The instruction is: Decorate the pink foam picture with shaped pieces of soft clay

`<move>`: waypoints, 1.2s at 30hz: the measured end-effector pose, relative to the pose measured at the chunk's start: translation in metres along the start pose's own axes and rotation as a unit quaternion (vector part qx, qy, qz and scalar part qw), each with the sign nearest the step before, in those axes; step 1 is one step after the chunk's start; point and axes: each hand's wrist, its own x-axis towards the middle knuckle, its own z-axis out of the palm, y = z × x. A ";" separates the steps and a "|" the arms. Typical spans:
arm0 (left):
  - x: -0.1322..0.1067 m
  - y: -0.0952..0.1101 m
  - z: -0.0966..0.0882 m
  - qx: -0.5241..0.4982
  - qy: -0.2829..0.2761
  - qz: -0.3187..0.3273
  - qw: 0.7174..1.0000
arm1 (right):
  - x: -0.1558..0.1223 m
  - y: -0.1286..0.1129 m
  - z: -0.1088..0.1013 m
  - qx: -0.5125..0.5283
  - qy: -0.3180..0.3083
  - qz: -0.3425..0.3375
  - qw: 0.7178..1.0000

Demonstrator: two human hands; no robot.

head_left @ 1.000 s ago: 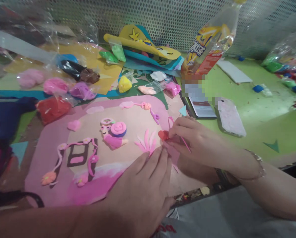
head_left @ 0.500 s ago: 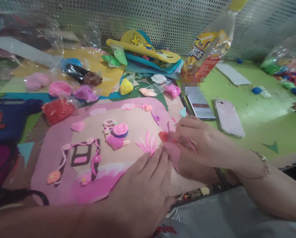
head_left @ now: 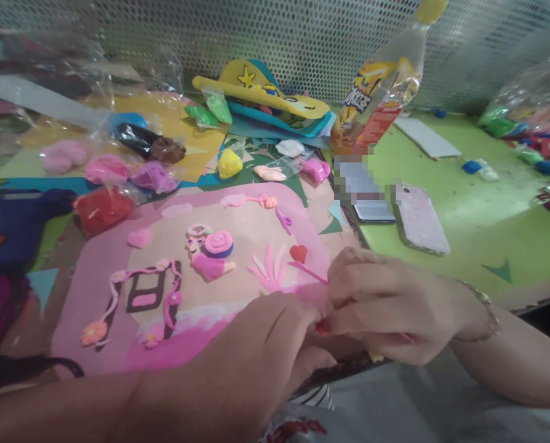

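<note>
My right hand (head_left: 388, 304) is closed on a thin pink stick, apparently plastic (head_left: 309, 272), which runs across beneath the fingers, an arrangement that seems meant to leave the fingertips usable. Those fingertips meet my left hand (head_left: 279, 338) at a small lump of soft red clay (head_left: 322, 326), located just off the lower right edge of the sheet; whether the left fingers grip it I cannot tell, as the contact is mostly hidden. Two hands on so small a piece suggests shaping or parting. Next outward, a red clay heart (head_left: 298, 253) lies on the round-cornered pink sheet (head_left: 90, 277), beside spiky pink clay leaves (head_left: 269, 269); further left sits a clay snail with a pink spiral shell (head_left: 214, 247). Compared with half a second ago, my left hand no longer lies flattened near the leaves, my right has left the heart's side, and both have drawn together lower down
</note>
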 end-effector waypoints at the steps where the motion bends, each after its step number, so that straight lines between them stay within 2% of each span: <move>1: 0.000 0.000 0.000 0.001 -0.009 0.006 1.000 | 0.001 0.001 0.002 0.010 0.006 -0.012 1.000; 4: -0.002 0.000 0.004 0.000 0.000 0.012 1.000 | 0.003 0.003 0.005 0.055 0.017 -0.031 0.998; 7: -0.006 0.002 0.005 0.014 0.028 -0.013 0.999 | 0.003 0.002 0.002 0.108 0.036 0.003 0.993; 10: -0.009 0.003 0.003 0.062 0.037 0.001 0.997 | -0.001 0.001 -0.004 0.155 0.101 0.098 0.978; 12: -0.010 0.005 0.000 0.083 0.011 0.027 0.996 | -0.004 0.001 -0.005 0.175 0.149 0.184 0.956; 15: -0.010 0.011 -0.003 0.086 -0.005 0.038 0.996 | -0.003 0.002 -0.003 0.206 0.168 0.263 0.927; 18: -0.007 0.018 -0.004 0.124 0.005 0.033 0.992 | 0.000 0.004 0.001 0.175 0.175 0.277 0.928; 22: -0.003 0.014 -0.006 0.249 -0.018 0.035 0.968 | 0.002 0.007 0.003 0.035 0.204 0.288 0.935; 24: 0.001 0.003 -0.007 0.313 -0.002 0.042 0.949 | 0.000 0.007 0.002 -0.034 0.161 0.269 0.949; 26: 0.005 -0.008 -0.007 0.357 0.009 0.055 0.932 | -0.001 0.006 0.001 -0.084 0.073 0.252 0.961; 28: 0.009 -0.017 -0.007 0.370 0.003 0.070 0.926 | -0.003 0.004 0.001 -0.114 -0.016 0.248 0.962; 30: 0.012 -0.022 -0.007 0.367 -0.005 0.074 0.927 | -0.004 0.002 0.003 -0.133 -0.069 0.252 0.956; 32: 0.014 -0.023 -0.007 0.362 -0.003 0.075 0.929 | -0.005 0.001 0.005 -0.152 -0.091 0.257 0.950; 36: 0.015 -0.024 -0.004 0.341 -0.017 0.053 0.938 | -0.007 0.001 0.010 -0.186 -0.094 0.253 0.945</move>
